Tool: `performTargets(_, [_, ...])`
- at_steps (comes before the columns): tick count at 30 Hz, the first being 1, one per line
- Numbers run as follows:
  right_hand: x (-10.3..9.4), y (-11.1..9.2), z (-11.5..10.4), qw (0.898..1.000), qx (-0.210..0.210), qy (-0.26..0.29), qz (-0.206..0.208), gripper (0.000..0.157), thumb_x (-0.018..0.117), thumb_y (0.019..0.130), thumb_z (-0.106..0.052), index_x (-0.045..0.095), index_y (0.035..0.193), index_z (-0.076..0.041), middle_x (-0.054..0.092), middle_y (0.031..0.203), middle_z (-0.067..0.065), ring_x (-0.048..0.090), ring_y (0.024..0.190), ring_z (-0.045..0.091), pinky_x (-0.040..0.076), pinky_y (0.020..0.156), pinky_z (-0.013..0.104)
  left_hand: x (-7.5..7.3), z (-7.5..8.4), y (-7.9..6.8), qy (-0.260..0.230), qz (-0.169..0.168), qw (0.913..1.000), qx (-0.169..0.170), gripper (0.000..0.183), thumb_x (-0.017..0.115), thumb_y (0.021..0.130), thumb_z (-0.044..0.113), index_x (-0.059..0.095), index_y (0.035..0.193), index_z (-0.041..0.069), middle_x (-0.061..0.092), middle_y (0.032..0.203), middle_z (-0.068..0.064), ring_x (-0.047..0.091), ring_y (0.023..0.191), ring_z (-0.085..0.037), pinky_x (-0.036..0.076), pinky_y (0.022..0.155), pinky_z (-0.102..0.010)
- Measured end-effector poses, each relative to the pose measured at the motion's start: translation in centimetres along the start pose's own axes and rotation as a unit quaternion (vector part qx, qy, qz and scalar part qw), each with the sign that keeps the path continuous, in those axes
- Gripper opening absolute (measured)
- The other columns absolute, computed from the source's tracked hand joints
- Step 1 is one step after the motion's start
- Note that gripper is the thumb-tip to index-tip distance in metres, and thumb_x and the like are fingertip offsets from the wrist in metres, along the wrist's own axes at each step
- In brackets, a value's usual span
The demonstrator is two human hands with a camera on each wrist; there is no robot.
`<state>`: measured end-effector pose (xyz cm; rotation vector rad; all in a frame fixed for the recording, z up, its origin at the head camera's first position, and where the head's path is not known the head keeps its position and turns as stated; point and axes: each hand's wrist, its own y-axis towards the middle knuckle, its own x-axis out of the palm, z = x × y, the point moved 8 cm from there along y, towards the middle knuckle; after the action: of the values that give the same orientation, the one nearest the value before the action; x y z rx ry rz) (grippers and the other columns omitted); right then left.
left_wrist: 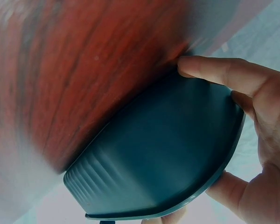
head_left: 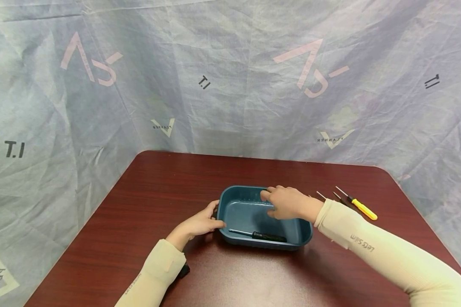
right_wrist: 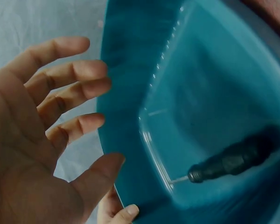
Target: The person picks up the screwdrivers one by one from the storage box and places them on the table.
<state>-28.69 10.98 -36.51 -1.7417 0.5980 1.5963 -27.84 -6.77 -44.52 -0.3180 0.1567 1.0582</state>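
A blue plastic bin sits on the table, and a screwdriver with a black handle lies in it along the near wall. My left hand holds the bin's left end, thumb at the rim and fingers against the outer wall. That grip also shows in the left wrist view, around the bin's end wall. Over the far part of the bin hovers my right hand, fingers spread and slightly bent, holding nothing. In the right wrist view, the black screwdriver handle rests on the bin floor, apart from that hand.
Right of the bin lies a yellow-handled screwdriver. Beside it are dark-handled screwdrivers, partly hidden by my right sleeve. The dark red table ends at a printed grey cloth. A small black object shows beside my left sleeve.
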Motion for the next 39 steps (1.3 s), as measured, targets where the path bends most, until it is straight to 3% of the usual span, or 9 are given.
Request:
performTargets(12, [1.7, 0.2, -2.0, 0.999, -0.027, 0.004, -0.03, 0.033, 0.063, 0.084, -0.038, 0.053, 0.107, -0.016, 0.055, 0.104, 0.002, 0.054, 0.09, 0.021, 0.046, 0.062, 0.032, 0.0, 0.2, 0.0, 0.001, 0.0, 1.0, 0.001, 0.073, 0.063, 0.08, 0.008, 0.021, 0.139, -0.001, 0.039, 0.126, -0.022, 0.047, 0.092, -0.024, 0.039, 0.065, -0.03])
performTargets(19, [3.2, 0.4, -2.6, 0.997, -0.03, 0.025, -0.073, 0.035, 0.063, 0.083, -0.041, 0.053, 0.106, -0.016, 0.055, 0.102, 0.001, 0.053, 0.077, 0.015, 0.043, 0.056, 0.029, 0.0, 0.1, 0.0, -0.001, 0.001, 1.0, -0.002, 0.075, 0.064, 0.08, 0.009, 0.021, 0.14, -0.001, 0.039, 0.128, -0.022, 0.047, 0.097, -0.025, 0.041, 0.067, -0.031])
performTargets(28, [4.5, 0.6, -2.9, 0.994, -0.026, 0.025, -0.1, 0.034, 0.064, 0.082, -0.042, 0.054, 0.103, -0.018, 0.056, 0.097, 0.0, 0.05, 0.068, 0.01, 0.043, 0.058, 0.028, 0.0, 0.3, -0.1, 0.003, -0.003, 1.0, 0.005, 0.073, 0.063, 0.08, 0.008, 0.021, 0.139, -0.002, 0.039, 0.125, -0.023, 0.048, 0.087, -0.022, 0.039, 0.064, -0.029])
performTargets(39, [5.6, 1.0, -3.2, 0.992, -0.043, 0.019, -0.121, 0.028, 0.065, 0.083, -0.034, 0.053, 0.103, -0.017, 0.054, 0.095, 0.0, 0.05, 0.069, 0.011, 0.043, 0.063, 0.028, 0.0, -0.1, 0.0, -0.005, 0.0, 1.0, -0.005, 0.073, 0.063, 0.08, 0.008, 0.022, 0.139, -0.001, 0.037, 0.132, -0.021, 0.047, 0.101, -0.027, 0.042, 0.073, -0.036])
